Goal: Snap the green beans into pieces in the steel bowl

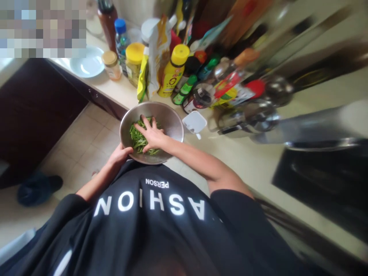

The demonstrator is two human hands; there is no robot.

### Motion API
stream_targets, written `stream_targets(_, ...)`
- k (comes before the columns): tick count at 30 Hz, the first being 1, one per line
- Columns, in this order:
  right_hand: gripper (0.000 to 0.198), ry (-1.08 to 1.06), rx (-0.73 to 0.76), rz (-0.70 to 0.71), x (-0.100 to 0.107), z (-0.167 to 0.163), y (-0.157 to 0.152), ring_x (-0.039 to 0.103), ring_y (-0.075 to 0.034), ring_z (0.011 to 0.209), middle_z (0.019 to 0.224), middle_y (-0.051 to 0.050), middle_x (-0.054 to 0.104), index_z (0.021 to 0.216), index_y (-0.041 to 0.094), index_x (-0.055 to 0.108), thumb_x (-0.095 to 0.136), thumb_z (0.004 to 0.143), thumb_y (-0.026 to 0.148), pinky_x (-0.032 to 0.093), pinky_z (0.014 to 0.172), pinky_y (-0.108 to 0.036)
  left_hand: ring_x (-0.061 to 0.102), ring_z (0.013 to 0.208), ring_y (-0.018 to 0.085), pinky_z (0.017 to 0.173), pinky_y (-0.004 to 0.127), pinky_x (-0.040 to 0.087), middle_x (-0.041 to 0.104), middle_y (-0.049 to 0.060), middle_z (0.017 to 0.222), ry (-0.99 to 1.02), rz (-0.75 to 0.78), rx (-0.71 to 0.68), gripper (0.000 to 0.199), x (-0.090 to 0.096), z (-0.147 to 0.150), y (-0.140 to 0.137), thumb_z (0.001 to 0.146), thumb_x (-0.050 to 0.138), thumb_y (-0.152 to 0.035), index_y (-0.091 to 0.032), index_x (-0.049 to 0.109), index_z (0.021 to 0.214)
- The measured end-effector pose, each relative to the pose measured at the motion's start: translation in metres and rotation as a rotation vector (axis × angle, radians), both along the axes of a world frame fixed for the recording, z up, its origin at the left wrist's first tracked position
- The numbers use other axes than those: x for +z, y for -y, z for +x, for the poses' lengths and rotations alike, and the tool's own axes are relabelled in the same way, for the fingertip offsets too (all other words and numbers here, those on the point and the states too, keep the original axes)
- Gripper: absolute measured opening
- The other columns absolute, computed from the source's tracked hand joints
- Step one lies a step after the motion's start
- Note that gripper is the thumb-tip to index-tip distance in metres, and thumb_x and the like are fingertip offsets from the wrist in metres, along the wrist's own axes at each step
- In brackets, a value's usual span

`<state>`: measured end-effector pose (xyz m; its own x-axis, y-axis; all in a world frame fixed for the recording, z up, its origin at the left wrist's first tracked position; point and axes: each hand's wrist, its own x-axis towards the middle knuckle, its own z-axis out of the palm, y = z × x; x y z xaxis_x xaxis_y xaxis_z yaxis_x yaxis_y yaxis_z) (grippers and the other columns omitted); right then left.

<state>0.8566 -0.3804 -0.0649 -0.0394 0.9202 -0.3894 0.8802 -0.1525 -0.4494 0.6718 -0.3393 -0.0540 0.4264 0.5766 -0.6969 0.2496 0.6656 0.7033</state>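
A round metal bowl point(174, 126) is held close against my body at the counter's edge. Chopped green vegetable strips point(137, 138) lie in the bottom of it. My left hand point(120, 155) grips the bowl's near-left rim, thumb over the edge, with the other fingers mostly hidden beneath. Inside the bowl, my right hand point(152, 136) is spread palm down on the green strips, its fingers apart and touching them. Part of the greens is covered by that hand.
Bottles and jars crowd the counter point(238, 161) beyond the bowl, among them a yellow-capped bottle point(172, 73). A small white dish-like piece point(194, 122) lies right of the bowl. A pale plate point(87, 62) stands far left, a black cooktop point(324, 184) at right.
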Motion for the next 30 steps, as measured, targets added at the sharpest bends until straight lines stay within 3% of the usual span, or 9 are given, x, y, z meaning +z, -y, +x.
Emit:
stream_targets(2,0.113,0.033,0.108,-0.035,-0.013,-0.012,-0.007,0.020,-0.056,0.144,0.168,-0.012,0.002,0.156,0.041,0.026,0.089,0.063,0.028,0.048,0.097,-0.064,0.064,0.059,0.017,0.057,0.027,0.053,0.070,0.004,0.077,-0.006,0.003,0.051,0.061,0.001,-0.008,0.010,0.052,0.063,-0.013,-0.011,0.059,0.114)
stream_targets(5,0.065,0.059,0.269,-0.025,-0.016,-0.024,-0.012,0.047,-0.040,0.131,0.157,-0.013,0.032,0.148,0.040,0.043,0.061,0.090,0.018,0.052,0.093,-0.050,0.062,0.057,0.016,0.054,0.025,0.050,0.069,0.002,0.072,-0.036,-0.016,0.162,0.060,0.001,-0.026,0.027,0.053,0.063,-0.013,-0.012,0.060,0.113)
stream_targets(9,0.044,0.106,0.342,-0.002,0.002,-0.035,-0.028,0.063,-0.029,0.107,0.133,-0.012,0.054,0.136,0.031,0.056,0.045,0.096,0.018,0.055,0.087,-0.043,0.057,0.051,0.013,0.050,0.023,0.046,0.063,-0.001,0.061,-0.076,-0.043,0.327,0.049,-0.002,-0.051,0.046,0.052,0.062,-0.014,-0.011,0.063,0.102)
stream_targets(12,0.050,0.081,0.380,0.028,0.017,-0.038,-0.043,0.055,-0.034,0.122,0.147,-0.013,0.044,0.137,0.029,0.056,0.066,0.088,0.030,0.055,0.092,-0.047,0.056,0.049,0.014,0.050,0.025,0.048,0.061,-0.001,0.058,-0.054,-0.054,0.407,0.047,-0.005,-0.063,0.048,0.049,0.060,-0.015,-0.011,0.061,0.096)
stream_targets(16,0.113,0.044,0.412,-0.103,0.026,-0.043,-0.052,0.019,-0.054,0.145,0.166,-0.015,0.003,0.158,0.034,0.022,0.084,0.065,0.053,0.047,0.099,-0.066,0.057,0.049,0.014,0.049,0.025,0.048,0.063,-0.001,0.061,0.008,-0.003,0.447,0.049,-0.007,-0.063,0.040,0.048,0.060,-0.016,-0.012,0.060,0.096)
stream_targets(18,0.121,0.081,0.424,-0.171,0.025,-0.054,-0.053,0.009,-0.059,0.146,0.166,-0.015,-0.005,0.159,0.038,0.015,0.085,0.062,0.058,0.044,0.097,-0.073,0.058,0.051,0.015,0.051,0.025,0.049,0.064,0.000,0.063,0.055,0.037,0.451,0.051,-0.007,-0.060,0.036,0.049,0.060,-0.016,-0.011,0.060,0.099)
stream_targets(20,0.110,0.112,0.485,-0.159,0.020,-0.070,-0.055,0.013,-0.058,0.145,0.166,-0.014,-0.001,0.157,0.040,0.021,0.083,0.068,0.054,0.046,0.097,-0.070,0.059,0.052,0.015,0.052,0.026,0.049,0.065,0.000,0.064,0.087,0.059,0.465,0.053,-0.007,-0.058,0.033,0.049,0.061,-0.015,-0.011,0.060,0.102)
stream_targets(25,0.045,0.137,0.632,-0.007,0.015,-0.092,-0.071,0.049,-0.033,0.124,0.144,-0.012,0.040,0.141,0.034,0.050,0.046,0.097,0.028,0.054,0.093,-0.048,0.061,0.053,0.016,0.055,0.028,0.053,0.065,-0.001,0.065,0.103,0.048,0.519,0.054,-0.006,-0.064,0.027,0.050,0.064,-0.015,-0.012,0.059,0.104)
stream_targets(30,0.048,0.169,0.630,-0.020,0.039,-0.077,-0.105,0.047,-0.037,0.124,0.149,-0.012,0.035,0.131,0.029,0.059,0.061,0.088,0.051,0.055,0.089,-0.049,0.057,0.049,0.014,0.052,0.027,0.051,0.060,-0.001,0.056,0.023,0.005,0.561,0.042,0.004,-0.074,0.026,0.051,0.058,-0.013,-0.011,0.062,0.093)
